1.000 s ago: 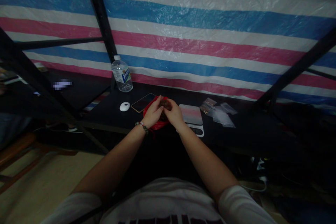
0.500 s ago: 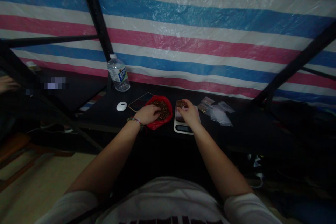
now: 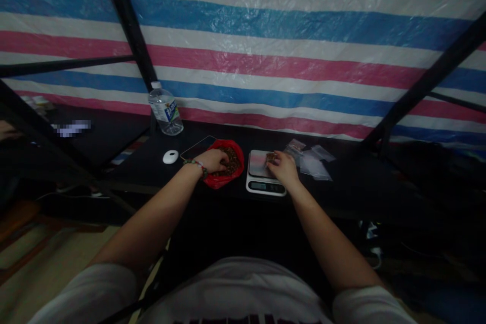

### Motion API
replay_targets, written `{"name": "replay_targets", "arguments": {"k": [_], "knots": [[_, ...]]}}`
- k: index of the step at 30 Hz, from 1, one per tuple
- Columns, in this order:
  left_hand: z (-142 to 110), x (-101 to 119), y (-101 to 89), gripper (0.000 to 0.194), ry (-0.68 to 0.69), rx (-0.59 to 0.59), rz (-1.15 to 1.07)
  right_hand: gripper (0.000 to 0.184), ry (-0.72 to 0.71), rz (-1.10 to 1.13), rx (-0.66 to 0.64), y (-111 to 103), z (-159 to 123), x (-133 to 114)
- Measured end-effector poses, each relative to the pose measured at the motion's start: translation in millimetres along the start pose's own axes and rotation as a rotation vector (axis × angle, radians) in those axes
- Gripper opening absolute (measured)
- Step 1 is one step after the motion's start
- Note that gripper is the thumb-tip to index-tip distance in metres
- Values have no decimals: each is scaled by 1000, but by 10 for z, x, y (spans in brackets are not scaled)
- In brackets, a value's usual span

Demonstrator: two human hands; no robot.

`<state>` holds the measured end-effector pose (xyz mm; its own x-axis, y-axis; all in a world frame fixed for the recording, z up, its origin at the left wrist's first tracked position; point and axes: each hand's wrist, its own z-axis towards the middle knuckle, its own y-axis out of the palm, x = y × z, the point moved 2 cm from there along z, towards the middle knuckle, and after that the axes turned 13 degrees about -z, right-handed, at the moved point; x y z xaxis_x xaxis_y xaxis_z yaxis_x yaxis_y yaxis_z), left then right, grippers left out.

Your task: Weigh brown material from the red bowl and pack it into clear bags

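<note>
My left hand [image 3: 213, 160] reaches into a red plastic bag [image 3: 240, 166], its fingers curled down among small brown pieces [image 3: 232, 162]; the fingertips are partly hidden. My right hand [image 3: 286, 168] is closed around a small clear bag with brown pieces [image 3: 271, 158], at the right side of the scale's plate. Whether the small bag rests on the plate I cannot tell. The white kitchen scale [image 3: 253, 179] stands right of the red bag, its display toward me and too small to read.
Small clear zip bags [image 3: 314, 164] lie right of the scale. Behind the red bag is a dark flat device [image 3: 198, 147], with a white rounded gadget [image 3: 170, 157] beside it. A clear plastic bottle [image 3: 166, 110] stands near the black frame post [image 3: 138, 45]. Another person's hand [image 3: 6, 130] shows far left.
My right hand has moved to the right across the scale with the small bag, uncovering more of the plate and display. My left hand stays in the red bag. The view has shifted slightly.
</note>
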<state>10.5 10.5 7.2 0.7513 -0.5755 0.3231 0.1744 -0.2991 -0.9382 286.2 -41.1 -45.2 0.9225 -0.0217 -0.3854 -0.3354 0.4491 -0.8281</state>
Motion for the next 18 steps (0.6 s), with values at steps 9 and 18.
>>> {"name": "replay_targets", "arguments": {"k": [9, 18], "knots": [[47, -76, -79, 27, -43, 17, 23, 61, -46, 63, 108, -250, 22, 206], [111, -18, -150, 28, -28, 34, 79, 42, -52, 113, 118, -410, -1, 324]]}}
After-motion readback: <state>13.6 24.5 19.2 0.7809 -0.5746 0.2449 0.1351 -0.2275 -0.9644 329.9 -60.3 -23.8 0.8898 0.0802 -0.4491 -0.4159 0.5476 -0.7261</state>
